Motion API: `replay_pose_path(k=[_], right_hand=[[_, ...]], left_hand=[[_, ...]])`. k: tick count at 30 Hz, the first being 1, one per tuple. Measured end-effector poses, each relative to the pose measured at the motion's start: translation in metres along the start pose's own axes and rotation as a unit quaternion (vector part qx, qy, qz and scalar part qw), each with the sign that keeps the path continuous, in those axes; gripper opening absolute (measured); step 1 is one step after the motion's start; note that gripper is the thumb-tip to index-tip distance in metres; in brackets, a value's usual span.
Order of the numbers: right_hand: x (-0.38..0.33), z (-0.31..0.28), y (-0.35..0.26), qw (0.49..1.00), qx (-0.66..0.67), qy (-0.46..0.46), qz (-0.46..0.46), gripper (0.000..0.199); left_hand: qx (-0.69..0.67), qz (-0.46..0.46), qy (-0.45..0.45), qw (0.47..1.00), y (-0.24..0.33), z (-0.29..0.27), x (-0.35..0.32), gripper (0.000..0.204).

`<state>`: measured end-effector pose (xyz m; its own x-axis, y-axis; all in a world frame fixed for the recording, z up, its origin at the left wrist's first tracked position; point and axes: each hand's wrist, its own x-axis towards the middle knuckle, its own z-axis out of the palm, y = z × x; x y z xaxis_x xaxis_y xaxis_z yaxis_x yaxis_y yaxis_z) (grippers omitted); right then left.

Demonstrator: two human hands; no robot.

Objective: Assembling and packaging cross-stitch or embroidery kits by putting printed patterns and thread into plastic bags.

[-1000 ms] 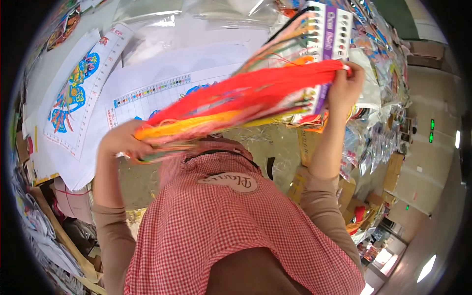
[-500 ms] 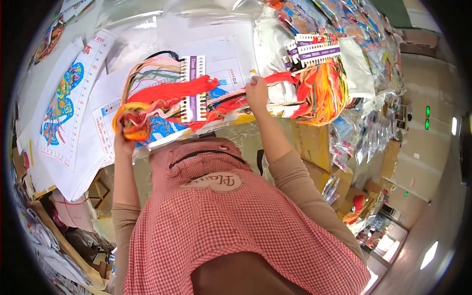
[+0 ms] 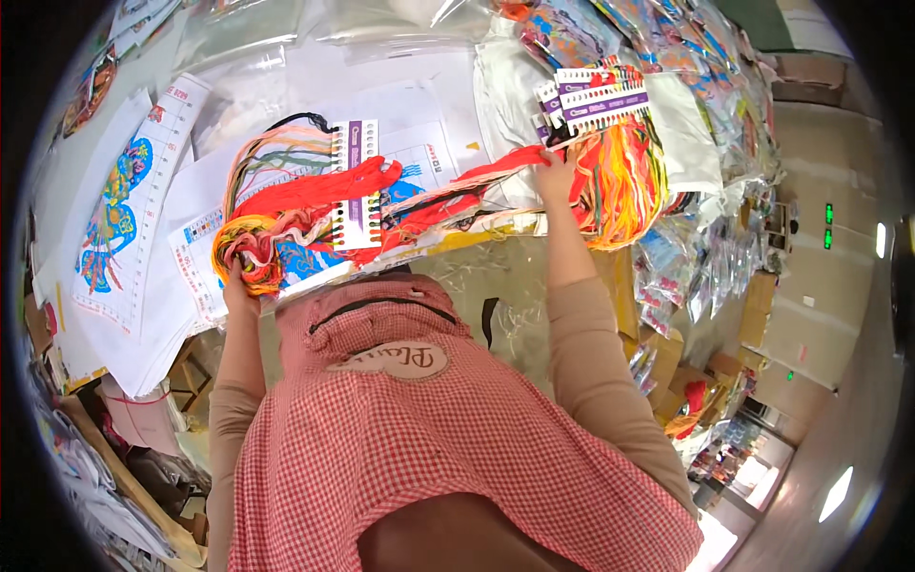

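A bundle of embroidery thread (image 3: 315, 189), mostly red with orange, green, pink and black strands, hangs from a punched white and purple card (image 3: 356, 181) on the table. My left hand (image 3: 240, 284) is closed round the looped left end of this bundle. Strands stretch rightward across the table to my right hand (image 3: 555, 176), closed on them beside a second heap of thread (image 3: 620, 181). Several purple-banded thread cards (image 3: 602, 100) lie stacked at the top of that heap. Under the left bundle lies a printed chart sheet (image 3: 200, 250) with a blue pattern, partly covered.
On the left lies a long pattern chart (image 3: 133, 210) with a blue and multicoloured figure. Clear plastic bags (image 3: 400, 19) spread along the back. Packets of colourful goods (image 3: 667, 48) pile up at the back right. Cardboard boxes (image 3: 681, 381) stand below the table on the right.
My right hand has moved right, toward the second heap, with the strands drawn longer. The left bundle and its card have shifted slightly left in view.
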<state>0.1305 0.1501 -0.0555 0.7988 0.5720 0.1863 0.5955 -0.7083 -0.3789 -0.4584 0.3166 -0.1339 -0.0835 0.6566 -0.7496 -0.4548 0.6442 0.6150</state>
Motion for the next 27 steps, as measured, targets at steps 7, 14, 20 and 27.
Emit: replay_pose_path(k=[7,14,20,27], right_hand=[[-0.009,-0.069,0.002,0.994,0.04,0.033,-0.096,0.024],[-0.052,-0.244,-0.026,0.927,0.134,0.344,-0.06,0.021],[-0.043,-0.381,-0.035,0.793,0.187,0.579,-0.014,0.026],[0.01,-0.417,-0.045,0.865,0.078,0.495,-0.029,0.025]], left_hand=[[0.004,0.003,-0.008,1.0,-0.004,-0.005,0.004,0.039],[0.019,0.003,-0.02,1.0,-0.008,0.001,0.018,0.039],[0.043,-0.001,0.003,0.999,-0.008,-0.02,0.035,0.041],[0.01,0.046,0.016,0.999,-0.015,-0.019,0.035,0.042]])
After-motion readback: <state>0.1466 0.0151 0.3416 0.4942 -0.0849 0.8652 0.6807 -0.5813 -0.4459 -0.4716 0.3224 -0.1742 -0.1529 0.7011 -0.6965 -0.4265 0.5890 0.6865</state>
